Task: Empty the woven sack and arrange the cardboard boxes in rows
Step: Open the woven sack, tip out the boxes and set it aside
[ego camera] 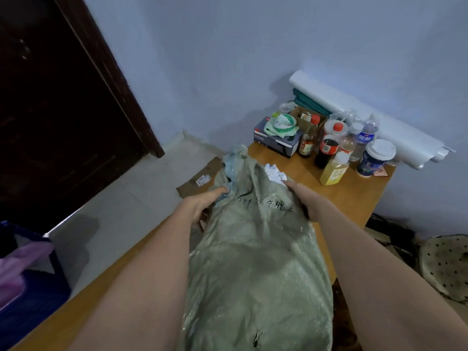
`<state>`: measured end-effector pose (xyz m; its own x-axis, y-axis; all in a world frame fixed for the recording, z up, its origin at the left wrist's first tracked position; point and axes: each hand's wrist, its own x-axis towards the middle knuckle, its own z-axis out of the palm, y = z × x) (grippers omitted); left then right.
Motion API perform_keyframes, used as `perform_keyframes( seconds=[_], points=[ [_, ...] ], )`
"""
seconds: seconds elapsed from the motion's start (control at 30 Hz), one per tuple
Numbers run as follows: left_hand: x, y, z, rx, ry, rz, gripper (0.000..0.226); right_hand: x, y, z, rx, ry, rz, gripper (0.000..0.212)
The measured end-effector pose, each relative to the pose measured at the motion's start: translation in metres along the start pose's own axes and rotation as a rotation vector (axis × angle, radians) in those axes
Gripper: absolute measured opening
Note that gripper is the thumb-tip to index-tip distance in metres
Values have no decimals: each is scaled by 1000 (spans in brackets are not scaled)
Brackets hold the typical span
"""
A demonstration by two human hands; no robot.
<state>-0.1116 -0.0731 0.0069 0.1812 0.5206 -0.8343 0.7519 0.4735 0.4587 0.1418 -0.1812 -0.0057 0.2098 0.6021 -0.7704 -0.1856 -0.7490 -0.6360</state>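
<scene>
A bulging grey-green woven sack [255,262] lies lengthwise on the wooden table [354,196], its crumpled mouth pointing away from me. Black handwriting and a white shipping label [274,173] mark its upper part. My left hand [202,203] grips the sack's left edge near the mouth, fingers curled into the fabric. My right hand [306,198] grips the right edge beside the label. The sack hides whatever is inside it; no cardboard boxes from it show.
Bottles [329,145], a paper cup [376,158], a tape roll [285,122] on a dark box and a white paper roll [367,115] crowd the table's far end. A flattened cardboard piece [200,178] lies on the floor. A dark door [63,110] stands left; a blue bin [27,282] near left.
</scene>
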Motion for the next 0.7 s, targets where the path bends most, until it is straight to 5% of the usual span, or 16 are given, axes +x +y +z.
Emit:
perform_keyframes(
  seconds=[0.17, 0.4, 0.5, 0.7],
  points=[
    [-36, -40, -17, -9, 8, -74, 88, -16, 3, 51, -84, -76, -16, 54],
    [-89, -123, -48, -2, -26, -178, 55, -25, 34, 120, -220, -167, 16, 95],
    [-113, -155, -57, -36, -30, -232, 70, -41, 38, 155, -316, -211, 4, 83],
    [-156, -235, -75, -158, -21, -272, 65, -85, 49, 231, -499, -306, -13, 58]
  ],
)
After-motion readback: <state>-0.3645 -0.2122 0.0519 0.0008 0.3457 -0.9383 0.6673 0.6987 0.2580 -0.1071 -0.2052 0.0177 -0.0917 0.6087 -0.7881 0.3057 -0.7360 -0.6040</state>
